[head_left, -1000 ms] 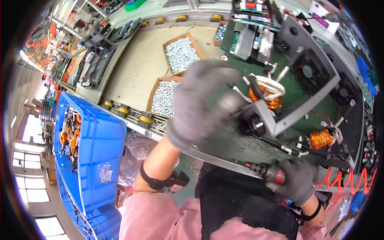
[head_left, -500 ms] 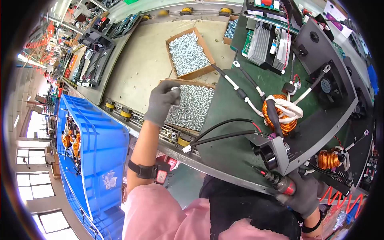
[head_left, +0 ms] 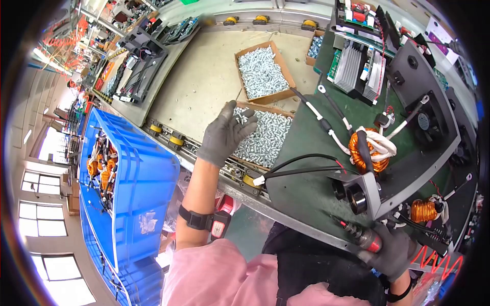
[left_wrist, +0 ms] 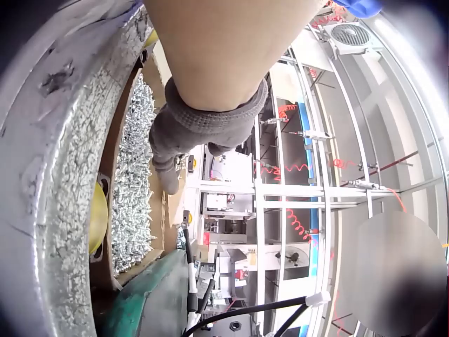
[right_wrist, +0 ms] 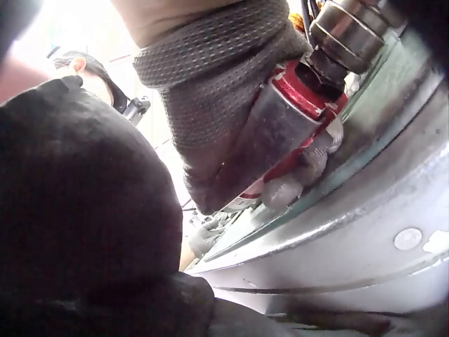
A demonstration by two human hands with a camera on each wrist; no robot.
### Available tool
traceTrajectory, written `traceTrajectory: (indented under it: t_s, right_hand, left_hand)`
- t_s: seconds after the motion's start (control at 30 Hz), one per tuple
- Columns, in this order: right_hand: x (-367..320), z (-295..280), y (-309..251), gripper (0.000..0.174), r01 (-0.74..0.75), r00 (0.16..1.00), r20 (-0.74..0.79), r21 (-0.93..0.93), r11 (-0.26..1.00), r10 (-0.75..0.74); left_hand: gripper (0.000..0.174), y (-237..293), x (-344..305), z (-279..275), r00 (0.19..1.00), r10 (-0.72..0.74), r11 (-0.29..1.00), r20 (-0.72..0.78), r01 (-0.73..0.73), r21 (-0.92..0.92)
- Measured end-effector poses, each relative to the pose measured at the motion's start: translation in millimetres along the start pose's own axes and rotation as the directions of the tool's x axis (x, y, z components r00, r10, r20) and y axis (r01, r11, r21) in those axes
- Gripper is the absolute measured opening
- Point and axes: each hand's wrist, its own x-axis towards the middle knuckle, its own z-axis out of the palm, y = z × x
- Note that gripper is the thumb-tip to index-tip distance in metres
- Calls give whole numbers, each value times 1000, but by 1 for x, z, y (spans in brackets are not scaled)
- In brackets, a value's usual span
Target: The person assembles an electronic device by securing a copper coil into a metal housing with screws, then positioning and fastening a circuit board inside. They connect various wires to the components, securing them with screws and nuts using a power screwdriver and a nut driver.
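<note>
At left, the left hand [head_left: 218, 140] is held at the near cardboard box [head_left: 280, 111], nearer to it than the right, its fingers loosely bent and parted with a few screws among them; whether these are gripped cannot be told. Beneath and to the right of the fingers, bright silvery screws [head_left: 266, 137] are heaped, with no common axis. At far right, a red-and-black driver [head_left: 371, 240] is gripped by the right hand [head_left: 393, 253], its bit directed obliquely leftward.
</note>
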Motion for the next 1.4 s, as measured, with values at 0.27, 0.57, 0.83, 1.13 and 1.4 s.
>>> traceTrajectory:
  t_s: [0.27, 0.57, 0.83, 1.13, 1.4]
  right_hand:
    - [-5, -5, -8, 52, 73, 997, -9, -42, 996, -73]
    - [-20, -18, -33, 52, 128, 987, -99, -10, 992, -128]
    - [-48, -26, -14, 56, 125, 982, -151, 69, 990, -114]
    - [-93, -52, -12, 48, 29, 991, -135, 274, 961, 9]
    - [-124, -33, 6, 49, -24, 979, -182, 355, 935, 94]
  left_hand:
    - [48, 8, -33, 26, 995, 14, 968, -100, 12, 252]
    - [42, -3, -71, 22, 957, 292, 710, -4, -214, 671]
    - [36, -14, -140, 55, 957, 116, 993, -265, -113, 25]
    - [36, -95, -225, 169, 957, -290, 957, 11, 290, -32]
    - [43, -128, -228, 250, 974, -100, 961, 202, 42, 273]
